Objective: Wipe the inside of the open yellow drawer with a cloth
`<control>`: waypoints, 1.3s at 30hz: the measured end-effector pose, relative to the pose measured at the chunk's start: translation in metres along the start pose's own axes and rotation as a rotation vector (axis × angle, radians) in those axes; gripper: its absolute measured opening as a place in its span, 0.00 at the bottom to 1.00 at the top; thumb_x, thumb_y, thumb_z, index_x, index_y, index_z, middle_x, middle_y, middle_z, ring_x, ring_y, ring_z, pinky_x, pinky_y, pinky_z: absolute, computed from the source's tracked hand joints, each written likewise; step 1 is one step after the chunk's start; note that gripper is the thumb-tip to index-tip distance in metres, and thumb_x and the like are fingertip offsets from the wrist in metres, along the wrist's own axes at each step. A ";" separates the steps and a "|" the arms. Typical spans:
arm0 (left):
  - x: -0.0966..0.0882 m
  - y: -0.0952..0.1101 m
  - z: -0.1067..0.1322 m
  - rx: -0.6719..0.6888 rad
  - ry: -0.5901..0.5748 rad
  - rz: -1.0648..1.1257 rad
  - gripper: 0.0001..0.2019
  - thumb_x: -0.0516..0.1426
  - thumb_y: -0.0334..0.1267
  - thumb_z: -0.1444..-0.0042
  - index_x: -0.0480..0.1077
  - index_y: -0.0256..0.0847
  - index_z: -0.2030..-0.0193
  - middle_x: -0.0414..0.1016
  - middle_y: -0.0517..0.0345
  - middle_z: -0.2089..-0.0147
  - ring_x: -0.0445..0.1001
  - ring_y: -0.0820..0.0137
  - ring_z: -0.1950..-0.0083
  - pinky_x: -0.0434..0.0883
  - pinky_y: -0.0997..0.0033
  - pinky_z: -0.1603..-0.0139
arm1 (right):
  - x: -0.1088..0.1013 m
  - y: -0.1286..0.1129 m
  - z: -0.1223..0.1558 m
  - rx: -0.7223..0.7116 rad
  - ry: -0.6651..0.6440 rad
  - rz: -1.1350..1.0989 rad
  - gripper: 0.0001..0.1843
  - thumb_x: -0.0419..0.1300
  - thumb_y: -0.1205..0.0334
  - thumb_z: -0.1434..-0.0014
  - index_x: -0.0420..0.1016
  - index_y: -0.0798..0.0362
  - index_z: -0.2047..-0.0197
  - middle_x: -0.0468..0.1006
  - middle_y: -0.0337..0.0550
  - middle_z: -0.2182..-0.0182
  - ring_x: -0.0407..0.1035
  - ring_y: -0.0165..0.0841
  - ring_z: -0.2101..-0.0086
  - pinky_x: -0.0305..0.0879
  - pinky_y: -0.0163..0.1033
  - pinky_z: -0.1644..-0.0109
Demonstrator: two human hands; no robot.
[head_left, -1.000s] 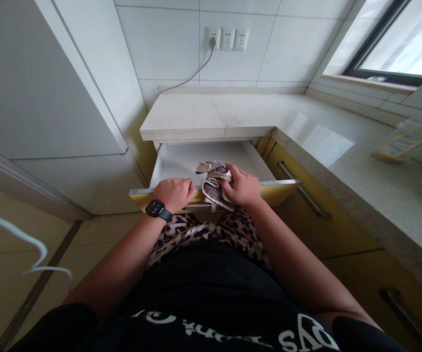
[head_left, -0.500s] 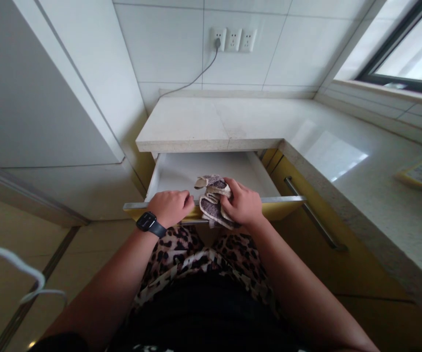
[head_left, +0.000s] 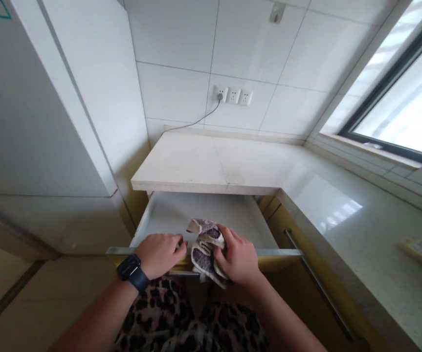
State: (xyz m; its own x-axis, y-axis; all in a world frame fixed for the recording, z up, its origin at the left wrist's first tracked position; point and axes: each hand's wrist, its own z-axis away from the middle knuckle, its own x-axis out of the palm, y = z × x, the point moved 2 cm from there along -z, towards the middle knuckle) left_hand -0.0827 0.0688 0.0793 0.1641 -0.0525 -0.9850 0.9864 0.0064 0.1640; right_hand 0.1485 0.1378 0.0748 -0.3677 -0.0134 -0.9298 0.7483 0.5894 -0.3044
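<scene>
Open drawer (head_left: 166,212) — left hand (head_left: 161,254) grips edge, right hand (head_left: 238,259) cloth (head_left: 205,244)

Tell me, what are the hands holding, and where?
The right hand clutches a bunched cloth by its right side; the left hand grips the drawer front.

Bare forearms, black smartwatch (head_left: 129,270) on left wrist, leopard-print trousers (head_left: 181,318)

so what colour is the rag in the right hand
The crumpled fabric rag is greyish-purple with cream edges; head view.
</scene>
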 end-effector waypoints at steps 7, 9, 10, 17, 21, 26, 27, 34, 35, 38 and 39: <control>-0.005 0.001 -0.015 -0.030 -0.107 0.033 0.21 0.43 0.50 0.29 0.74 0.46 0.60 0.81 0.54 0.60 0.81 0.52 0.54 0.68 0.56 0.59 | -0.003 0.008 -0.014 -0.059 -0.121 -0.037 0.29 0.50 0.52 0.35 0.64 0.48 0.32 0.75 0.44 0.48 0.72 0.41 0.51 0.67 0.47 0.45; -0.007 0.000 -0.017 -0.044 -0.150 0.041 0.22 0.42 0.50 0.29 0.74 0.46 0.59 0.81 0.53 0.59 0.81 0.51 0.53 0.69 0.55 0.58 | -0.007 0.010 -0.017 -0.107 -0.200 -0.062 0.31 0.50 0.51 0.35 0.63 0.52 0.31 0.73 0.48 0.47 0.71 0.42 0.49 0.68 0.48 0.43; -0.009 0.000 -0.018 -0.046 -0.168 0.050 0.22 0.41 0.50 0.29 0.74 0.46 0.58 0.81 0.53 0.58 0.81 0.51 0.53 0.69 0.55 0.57 | -0.010 0.012 -0.019 -0.130 -0.245 -0.080 0.33 0.50 0.51 0.35 0.62 0.53 0.30 0.73 0.50 0.45 0.70 0.43 0.47 0.68 0.50 0.43; -0.011 -0.001 -0.028 -0.101 -0.289 0.128 0.23 0.40 0.51 0.29 0.74 0.45 0.55 0.80 0.50 0.56 0.79 0.50 0.49 0.70 0.49 0.49 | -0.019 0.031 -0.034 -0.187 -0.473 -0.192 0.43 0.54 0.47 0.37 0.55 0.60 0.25 0.68 0.57 0.39 0.66 0.46 0.41 0.66 0.54 0.36; -0.013 0.001 -0.034 -0.152 -0.354 0.113 0.25 0.40 0.51 0.29 0.75 0.45 0.54 0.80 0.49 0.55 0.79 0.53 0.48 0.69 0.53 0.47 | -0.031 0.051 -0.041 -0.175 -0.597 -0.311 0.44 0.60 0.49 0.39 0.54 0.53 0.24 0.66 0.53 0.35 0.63 0.42 0.37 0.62 0.50 0.31; -0.015 0.004 -0.038 -0.196 -0.403 0.121 0.28 0.39 0.53 0.29 0.77 0.44 0.54 0.80 0.48 0.54 0.78 0.54 0.48 0.69 0.56 0.47 | -0.055 0.068 -0.052 -0.111 -0.723 -0.439 0.39 0.62 0.51 0.39 0.59 0.45 0.26 0.64 0.46 0.32 0.61 0.36 0.34 0.59 0.43 0.28; -0.015 0.004 -0.039 -0.196 -0.414 0.125 0.28 0.38 0.53 0.29 0.77 0.44 0.55 0.80 0.48 0.54 0.78 0.54 0.48 0.69 0.56 0.47 | -0.059 0.068 -0.054 -0.122 -0.733 -0.445 0.38 0.61 0.51 0.38 0.59 0.44 0.26 0.64 0.46 0.32 0.62 0.36 0.34 0.58 0.42 0.28; -0.018 0.012 -0.048 -0.083 -0.515 0.259 0.30 0.40 0.58 0.29 0.78 0.45 0.51 0.81 0.49 0.51 0.79 0.58 0.48 0.71 0.62 0.47 | -0.068 0.067 -0.064 -0.211 -0.755 -0.509 0.37 0.60 0.62 0.43 0.65 0.42 0.30 0.73 0.44 0.41 0.71 0.36 0.43 0.67 0.39 0.37; -0.019 0.015 -0.050 -0.049 -0.521 0.287 0.29 0.40 0.57 0.29 0.78 0.45 0.51 0.81 0.49 0.51 0.79 0.58 0.48 0.71 0.63 0.47 | -0.068 0.067 -0.064 -0.218 -0.755 -0.502 0.37 0.60 0.62 0.45 0.66 0.42 0.31 0.74 0.45 0.42 0.72 0.37 0.44 0.67 0.40 0.39; -0.014 0.025 -0.060 0.056 -0.545 0.370 0.27 0.40 0.53 0.28 0.78 0.45 0.48 0.81 0.51 0.48 0.79 0.59 0.47 0.71 0.65 0.46 | -0.065 0.068 -0.064 -0.218 -0.741 -0.484 0.35 0.60 0.63 0.46 0.69 0.44 0.34 0.75 0.46 0.43 0.73 0.39 0.45 0.68 0.41 0.40; -0.009 0.026 -0.063 0.091 -0.549 0.386 0.26 0.41 0.52 0.28 0.78 0.46 0.47 0.81 0.51 0.47 0.80 0.59 0.47 0.72 0.65 0.46 | -0.063 0.068 -0.064 -0.211 -0.737 -0.477 0.34 0.60 0.63 0.46 0.69 0.44 0.35 0.75 0.45 0.43 0.73 0.40 0.45 0.68 0.41 0.41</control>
State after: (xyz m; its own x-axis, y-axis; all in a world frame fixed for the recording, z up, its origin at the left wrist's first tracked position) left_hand -0.0582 0.1326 0.0894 0.4558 -0.5630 -0.6894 0.8493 0.0434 0.5261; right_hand 0.1873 0.2306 0.1262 -0.1112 -0.7658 -0.6334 0.4632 0.5240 -0.7147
